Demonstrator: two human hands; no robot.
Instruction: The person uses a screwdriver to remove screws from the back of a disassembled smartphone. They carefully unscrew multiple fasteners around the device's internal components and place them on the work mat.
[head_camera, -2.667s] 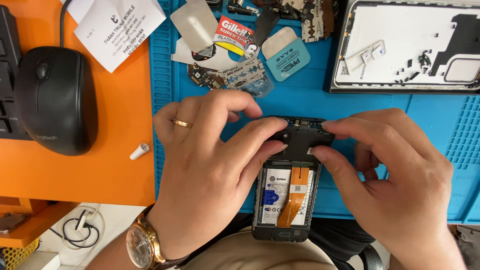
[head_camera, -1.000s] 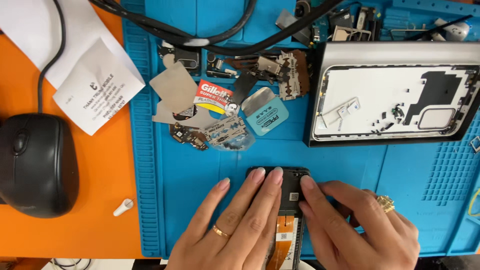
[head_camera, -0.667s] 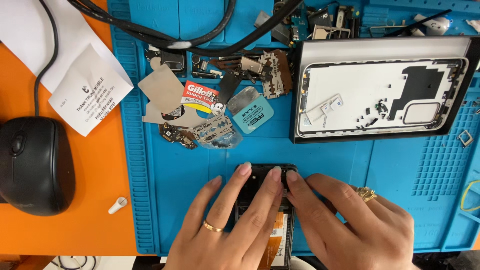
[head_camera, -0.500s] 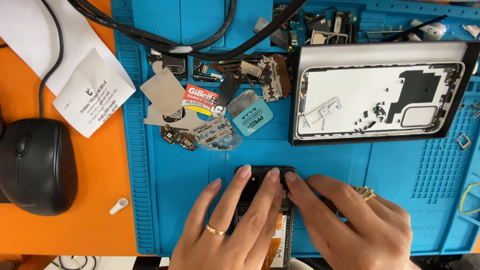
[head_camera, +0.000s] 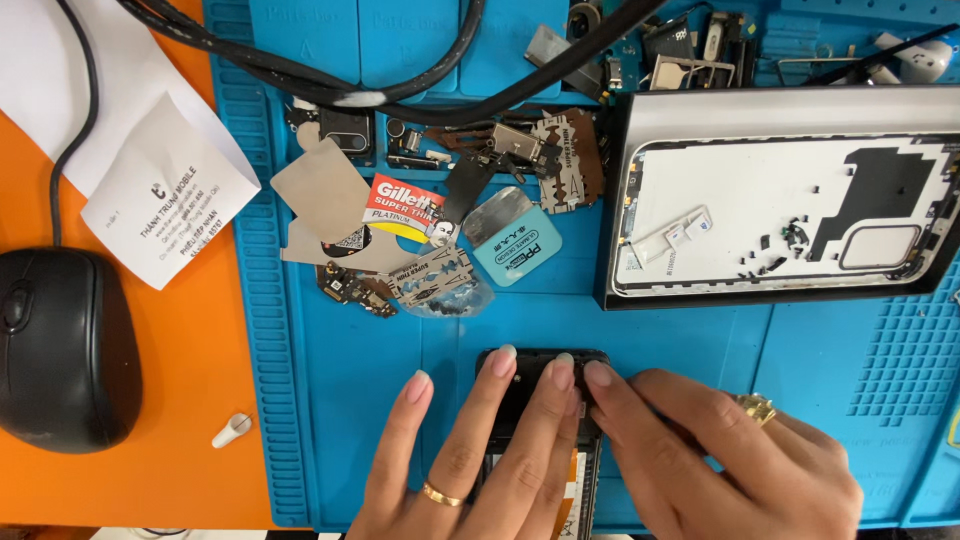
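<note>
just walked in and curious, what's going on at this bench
A person is working on an opened phone lying on a blue work mat. The left hand and the right hand both press fingertips on the phone's top end; its insides show between them. A removed back cover lies above on the mat, beside loose small parts, a teal pry pick and razor blades. A black mouse and paper slips sit on the orange desk to the left.
</note>
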